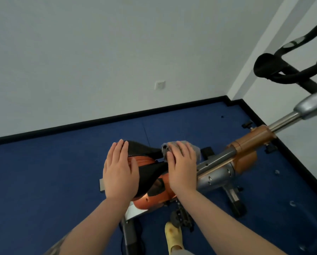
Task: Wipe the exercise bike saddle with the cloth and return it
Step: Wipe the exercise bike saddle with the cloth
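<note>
Flat right hand presses crumpled grey cloth.

Our left hand flat on the saddle's left side, our right hand on its right end atop the cloth, handlebars far right beyond the frame, our foot below.

Wall socket above blue floor.
</note>
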{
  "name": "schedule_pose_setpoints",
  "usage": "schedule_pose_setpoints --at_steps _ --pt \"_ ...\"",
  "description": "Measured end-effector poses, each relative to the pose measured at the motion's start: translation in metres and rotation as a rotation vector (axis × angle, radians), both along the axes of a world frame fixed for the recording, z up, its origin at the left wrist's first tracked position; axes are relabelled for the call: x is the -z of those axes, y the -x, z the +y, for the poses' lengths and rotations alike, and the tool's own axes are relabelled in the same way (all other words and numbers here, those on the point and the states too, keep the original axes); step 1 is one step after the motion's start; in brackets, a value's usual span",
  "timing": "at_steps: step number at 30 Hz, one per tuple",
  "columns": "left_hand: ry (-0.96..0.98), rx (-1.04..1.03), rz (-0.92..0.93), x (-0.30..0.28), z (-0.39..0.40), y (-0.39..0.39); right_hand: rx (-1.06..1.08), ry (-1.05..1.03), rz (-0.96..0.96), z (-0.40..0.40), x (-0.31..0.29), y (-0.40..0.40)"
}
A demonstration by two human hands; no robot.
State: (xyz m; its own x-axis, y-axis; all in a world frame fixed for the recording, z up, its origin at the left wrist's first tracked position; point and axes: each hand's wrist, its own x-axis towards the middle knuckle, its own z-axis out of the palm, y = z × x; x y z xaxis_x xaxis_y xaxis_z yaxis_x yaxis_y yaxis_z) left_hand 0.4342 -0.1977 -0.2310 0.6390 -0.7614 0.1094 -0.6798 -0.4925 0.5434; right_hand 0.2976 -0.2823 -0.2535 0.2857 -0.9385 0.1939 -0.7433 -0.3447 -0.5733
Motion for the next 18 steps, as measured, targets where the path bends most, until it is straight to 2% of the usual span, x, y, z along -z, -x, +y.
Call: schedule_pose_setpoints --at_steps 4,7,9,13,18 --pt "-0.015 0.009 -0.005 0.0 0.0 -0.001 -0.08 -0.082 -0.194 0.007 0.012 0.019" --pt "-0.02 0.017 -0.011 0.0 -0.001 -0.001 0.111 -0.337 -0.536 0.001 0.007 0.018" --pt "-0.016 0.024 -0.018 0.002 0.0 -0.002 0.241 -0.374 -0.64 0.01 0.001 0.007" --pt "-0.002 0.034 -0.019 0.003 -0.001 -0.003 0.22 -0.287 -0.584 0.058 0.0 -0.025" --pt "0.002 0.072 -0.003 0.003 -0.001 -0.004 0.264 -0.414 -0.556 0.06 -0.006 -0.047"
